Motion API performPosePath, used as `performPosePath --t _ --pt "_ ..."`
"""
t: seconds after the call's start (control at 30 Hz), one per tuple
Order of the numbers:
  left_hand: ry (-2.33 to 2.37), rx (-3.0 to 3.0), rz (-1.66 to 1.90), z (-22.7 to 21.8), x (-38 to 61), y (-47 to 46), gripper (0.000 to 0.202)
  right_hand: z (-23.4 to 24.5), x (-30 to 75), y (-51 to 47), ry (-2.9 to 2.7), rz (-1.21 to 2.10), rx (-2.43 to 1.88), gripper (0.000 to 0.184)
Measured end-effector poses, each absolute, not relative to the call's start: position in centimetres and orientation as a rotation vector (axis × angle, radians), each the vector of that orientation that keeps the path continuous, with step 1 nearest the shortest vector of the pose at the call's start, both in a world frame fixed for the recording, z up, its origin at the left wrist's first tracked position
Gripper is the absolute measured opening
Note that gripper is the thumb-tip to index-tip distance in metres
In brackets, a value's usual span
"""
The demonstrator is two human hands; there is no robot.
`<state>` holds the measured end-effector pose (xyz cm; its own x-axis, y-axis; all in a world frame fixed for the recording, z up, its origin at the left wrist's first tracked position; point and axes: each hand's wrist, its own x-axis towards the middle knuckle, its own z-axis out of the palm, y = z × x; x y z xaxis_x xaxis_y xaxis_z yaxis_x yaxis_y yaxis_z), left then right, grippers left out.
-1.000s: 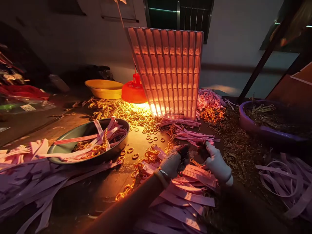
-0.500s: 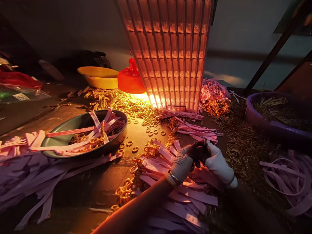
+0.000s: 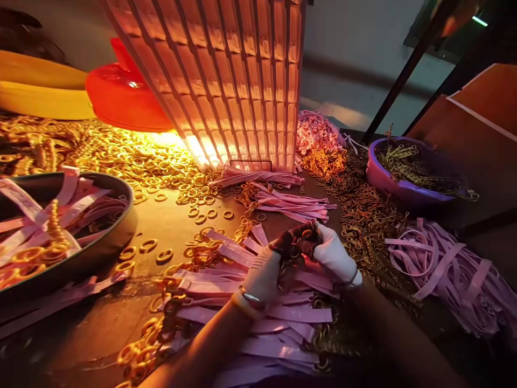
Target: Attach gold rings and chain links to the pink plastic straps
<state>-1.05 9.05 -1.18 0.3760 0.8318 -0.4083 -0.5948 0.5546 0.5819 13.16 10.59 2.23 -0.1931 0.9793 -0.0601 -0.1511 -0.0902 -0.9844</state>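
Note:
Both hands wear pale knit gloves with dark fingertips, and they meet above a pile of pink straps (image 3: pixel 246 256). My left hand (image 3: pixel 264 269) has its fingers curled and pressed together. My right hand (image 3: pixel 333 252) is closed too, its fingertips touching those of the left. Something small and dark sits between the fingertips, too hidden to name. Gold-coloured rings (image 3: pixel 151 328) and clasps are fixed to the left ends of the straps beneath. Farther back lies a second bundle of pink straps (image 3: pixel 293 203).
A red lamp (image 3: pixel 129 99) lights a heap of gold rings (image 3: pixel 169 167) beside a tall ribbed panel (image 3: pixel 242 81). A dark bowl (image 3: pixel 131 215) and a yellow basin (image 3: pixel 44 99) stand left. Right are a purple basin (image 3: pixel 404 183), metal clasps (image 3: pixel 367 237) and coiled pink straps (image 3: pixel 464 275).
The view has swung right and come closer, so things on the table appear shifted left. Both hands stay together, with the fingers slightly rearranged around the small dark thing.

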Motion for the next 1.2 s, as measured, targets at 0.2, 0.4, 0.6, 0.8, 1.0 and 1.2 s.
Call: performPosePath --t 0.2,0.4,0.6,0.8,1.0,1.2 --pt "0.756 0.075 0.882 -0.2 -1.5 9.8 0.022 3.0 14.2 10.0 -1.132 1.43 -1.068 0.037" --pt "0.756 0.276 0.762 0.2 -1.6 9.2 0.021 2.8 14.7 9.5 -1.184 1.275 -1.15 0.039" --pt "0.786 0.662 0.716 0.3 -1.2 8.5 0.025 2.7 14.8 8.7 -1.217 1.215 -1.159 0.032" --pt "1.039 1.326 1.178 1.7 -1.5 8.0 0.034 2.7 15.8 8.6 -1.104 1.239 -1.217 0.023" --pt "0.829 0.566 0.981 3.2 -3.1 8.7 0.029 3.9 16.1 6.6 -1.157 1.083 -1.094 0.026" --pt "0.721 0.292 0.703 2.8 -2.1 6.1 0.023 3.5 15.4 4.3 -1.374 0.895 -1.112 0.031"
